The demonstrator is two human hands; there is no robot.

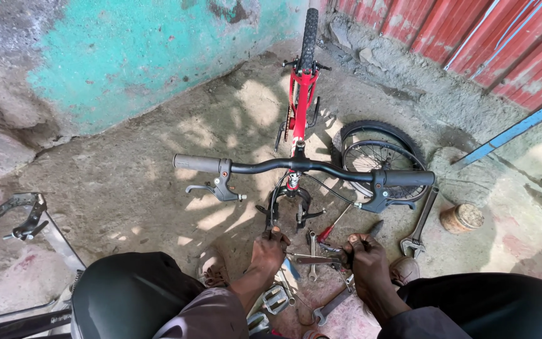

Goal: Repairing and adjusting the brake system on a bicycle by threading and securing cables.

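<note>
Head camera, steeply downward (close)

The person wears dark trousers, black over both knees (130, 295), with the cloth smooth and slightly shiny where the light falls on it. A brownish-grey sleeve (205, 317) covers the left upper arm down to about the elbow, loose and creased, and a darker sleeve edge shows at the right arm near the bottom of the frame. Both forearms are bare below the sleeves. The left hand (268, 251) and the right hand (365, 260) are bare, with no gloves, rings or watch visible. A worn sandal (213, 269) shows on one foot.
</note>
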